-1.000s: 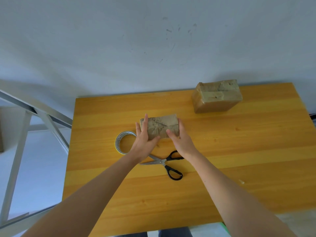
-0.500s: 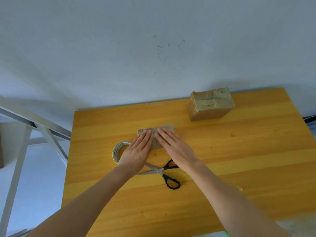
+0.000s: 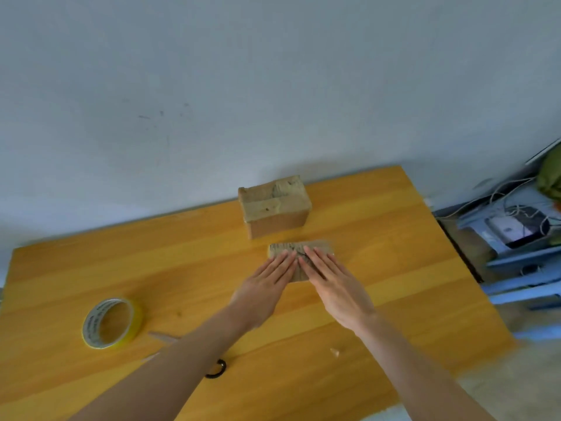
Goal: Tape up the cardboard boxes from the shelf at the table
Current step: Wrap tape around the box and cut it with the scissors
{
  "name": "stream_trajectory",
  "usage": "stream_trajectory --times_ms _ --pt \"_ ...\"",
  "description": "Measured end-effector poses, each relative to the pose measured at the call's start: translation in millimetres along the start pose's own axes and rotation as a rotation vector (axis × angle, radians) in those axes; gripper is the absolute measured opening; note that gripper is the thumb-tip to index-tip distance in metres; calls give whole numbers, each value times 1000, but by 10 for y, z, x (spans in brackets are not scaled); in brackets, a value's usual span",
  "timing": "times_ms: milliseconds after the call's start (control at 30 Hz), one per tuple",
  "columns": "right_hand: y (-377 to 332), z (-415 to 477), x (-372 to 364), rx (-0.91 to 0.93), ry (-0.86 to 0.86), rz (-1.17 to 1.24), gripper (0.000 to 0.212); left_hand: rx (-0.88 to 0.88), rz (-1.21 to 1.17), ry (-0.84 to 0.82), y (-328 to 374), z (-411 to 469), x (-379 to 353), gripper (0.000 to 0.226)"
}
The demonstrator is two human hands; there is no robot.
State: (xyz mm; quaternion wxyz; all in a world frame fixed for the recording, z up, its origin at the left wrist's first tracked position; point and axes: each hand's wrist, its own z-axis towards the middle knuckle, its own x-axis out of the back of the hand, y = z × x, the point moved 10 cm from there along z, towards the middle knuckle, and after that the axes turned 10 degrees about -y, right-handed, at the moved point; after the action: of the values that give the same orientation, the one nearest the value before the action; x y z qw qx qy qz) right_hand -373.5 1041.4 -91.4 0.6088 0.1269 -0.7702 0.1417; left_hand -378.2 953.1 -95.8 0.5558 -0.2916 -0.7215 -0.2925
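Observation:
A small taped cardboard box (image 3: 318, 247) lies on the wooden table (image 3: 394, 268), just in front of a larger taped cardboard box (image 3: 274, 206) near the back edge. My left hand (image 3: 267, 287) and my right hand (image 3: 331, 284) lie side by side with straight fingers flat on the small box's top, covering most of it. A roll of yellow tape (image 3: 110, 323) sits at the front left. The scissors (image 3: 182, 350) lie under my left forearm; only the blade tips and part of a black handle show.
A grey wall rises behind the table. To the right of the table stands a pale blue shelf (image 3: 516, 259) with cables and a dark device (image 3: 516, 229). A small scrap (image 3: 334, 352) lies on the table near my right forearm.
Both hands have slid the small box to the right and away from me, next to the larger box. The tape roll and scissors stayed behind on the left. The view turned right.

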Motion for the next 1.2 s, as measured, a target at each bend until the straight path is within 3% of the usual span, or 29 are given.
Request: stream_trajectory --times_ms 100,167,267,567,900,1200 --pt "581 -102 12 -71 -6 21 94 -16 4 27 301 496 151 71" --pt "936 -122 27 -114 -11 34 93 -23 -19 -69 426 840 185 66" --pt "1398 -33 55 -148 -3 59 90 9 9 -84 471 1301 287 64" --pt "1921 701 331 -102 35 150 54 204 55 -108 -53 1954 558 63" --pt "1864 653 480 -135 25 181 55 275 75 -112 -133 1867 681 62" --pt "846 90 1100 -145 70 191 53 337 -29 -62 -57 500 1276 54"
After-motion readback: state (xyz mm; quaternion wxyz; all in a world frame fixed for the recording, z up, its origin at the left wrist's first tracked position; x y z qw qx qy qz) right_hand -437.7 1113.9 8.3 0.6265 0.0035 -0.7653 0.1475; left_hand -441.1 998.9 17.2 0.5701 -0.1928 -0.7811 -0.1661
